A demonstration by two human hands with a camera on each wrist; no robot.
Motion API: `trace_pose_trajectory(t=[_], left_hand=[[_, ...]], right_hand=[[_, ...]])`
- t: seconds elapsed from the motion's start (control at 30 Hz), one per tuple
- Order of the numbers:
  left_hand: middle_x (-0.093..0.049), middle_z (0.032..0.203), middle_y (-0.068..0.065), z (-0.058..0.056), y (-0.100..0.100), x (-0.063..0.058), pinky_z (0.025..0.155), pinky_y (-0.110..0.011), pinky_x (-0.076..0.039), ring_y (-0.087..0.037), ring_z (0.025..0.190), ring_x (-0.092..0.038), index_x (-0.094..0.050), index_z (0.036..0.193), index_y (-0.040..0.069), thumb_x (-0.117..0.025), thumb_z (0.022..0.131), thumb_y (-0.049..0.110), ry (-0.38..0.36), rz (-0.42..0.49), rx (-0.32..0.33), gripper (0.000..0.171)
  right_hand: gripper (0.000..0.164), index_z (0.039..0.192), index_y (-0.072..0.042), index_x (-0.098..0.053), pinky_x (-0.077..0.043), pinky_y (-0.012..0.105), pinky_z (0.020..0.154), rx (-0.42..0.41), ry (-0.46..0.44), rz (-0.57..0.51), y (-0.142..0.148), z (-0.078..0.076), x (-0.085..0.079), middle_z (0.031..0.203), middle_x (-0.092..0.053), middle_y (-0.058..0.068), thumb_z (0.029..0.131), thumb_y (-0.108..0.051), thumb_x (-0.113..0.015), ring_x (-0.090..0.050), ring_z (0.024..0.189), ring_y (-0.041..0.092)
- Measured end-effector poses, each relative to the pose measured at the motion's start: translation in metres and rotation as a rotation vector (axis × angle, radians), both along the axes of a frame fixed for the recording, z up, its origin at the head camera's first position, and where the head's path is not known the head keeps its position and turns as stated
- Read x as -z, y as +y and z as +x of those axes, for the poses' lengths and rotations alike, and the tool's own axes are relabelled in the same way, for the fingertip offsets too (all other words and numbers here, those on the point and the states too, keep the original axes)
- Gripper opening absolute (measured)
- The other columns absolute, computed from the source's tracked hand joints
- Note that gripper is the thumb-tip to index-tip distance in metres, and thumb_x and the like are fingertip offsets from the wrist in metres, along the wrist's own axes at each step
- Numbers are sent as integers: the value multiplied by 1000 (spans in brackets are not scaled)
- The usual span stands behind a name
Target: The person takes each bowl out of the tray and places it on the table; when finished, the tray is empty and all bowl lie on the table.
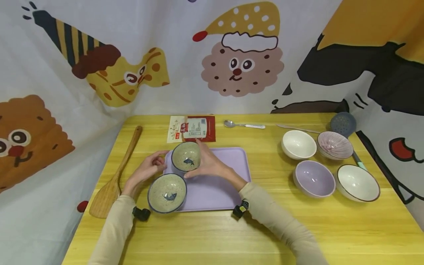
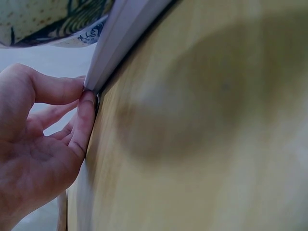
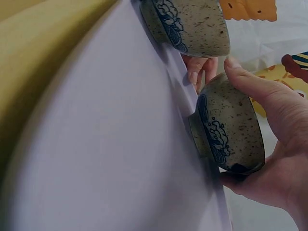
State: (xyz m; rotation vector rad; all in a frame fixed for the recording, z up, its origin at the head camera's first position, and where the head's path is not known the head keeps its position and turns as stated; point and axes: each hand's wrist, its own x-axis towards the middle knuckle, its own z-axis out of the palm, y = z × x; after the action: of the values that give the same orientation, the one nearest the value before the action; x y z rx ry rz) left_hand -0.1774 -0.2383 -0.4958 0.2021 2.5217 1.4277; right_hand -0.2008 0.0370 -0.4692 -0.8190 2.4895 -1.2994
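My right hand (image 1: 211, 162) grips a speckled bowl with a blue fish inside (image 1: 186, 154), thumb and fingers spread round its rim. This bowl sits at the back left of the lilac tray (image 1: 215, 191). In the right wrist view, a blue pattern shows on the bowl's side (image 3: 231, 127). A second, wider speckled bowl (image 1: 167, 193) is in front of it, overlapping the tray's front left corner. With thumb and fingertips, my left hand (image 2: 48, 115) pinches the tray's left edge (image 2: 115, 48), close beside the gripped bowl.
A wooden spatula (image 1: 116, 184) lies left of the tray. Behind the tray are a red and white packet (image 1: 198, 129) and a spoon (image 1: 243, 125). At right stand a white bowl (image 1: 299, 144), a striped bowl (image 1: 335, 145), a purple bowl (image 1: 314, 178) and a dark-rimmed bowl (image 1: 357, 183), near a skimmer (image 1: 343, 124).
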Motion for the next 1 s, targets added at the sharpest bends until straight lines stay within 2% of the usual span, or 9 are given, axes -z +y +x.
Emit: trace_pose_trajectory(t=[0.27, 0.47, 0.63, 1.0], left_hand=[[-59, 102, -18, 3, -2, -4, 73, -23, -48, -18, 85, -55, -47, 149, 3, -63, 91, 1, -12, 3, -4, 61], [-58, 102, -19, 3, -2, -5, 73, -23, -49, -17, 85, -55, -47, 149, 2, -63, 90, 0, -7, 17, 9, 61], [-58, 103, -19, 3, -2, -4, 74, -22, -49, -19, 86, -55, -47, 149, 3, -63, 90, -1, -20, 15, 2, 61], [-58, 104, -18, 1, -2, -5, 75, -23, -49, -20, 88, -55, -45, 150, 3, -64, 91, 2, -29, 15, 3, 62]], right_hand=[[130, 157, -2, -26, -40, 52, 114, 93, 1, -52, -5, 3, 7, 151, -44, 18, 56, -41, -99, -47, 138, 32], [129, 157, -7, -29, -44, 55, 109, 207, -32, -83, 1, 8, 1, 151, -46, 15, 55, -46, -98, -49, 136, 32], [129, 158, -9, -27, -44, 57, 108, 282, -34, -123, 12, 10, -9, 151, -46, 15, 56, -46, -98, -49, 136, 33], [126, 157, -10, -29, -47, 56, 105, 449, 59, -152, 55, 9, -23, 149, -47, 16, 57, -44, -97, -51, 133, 33]])
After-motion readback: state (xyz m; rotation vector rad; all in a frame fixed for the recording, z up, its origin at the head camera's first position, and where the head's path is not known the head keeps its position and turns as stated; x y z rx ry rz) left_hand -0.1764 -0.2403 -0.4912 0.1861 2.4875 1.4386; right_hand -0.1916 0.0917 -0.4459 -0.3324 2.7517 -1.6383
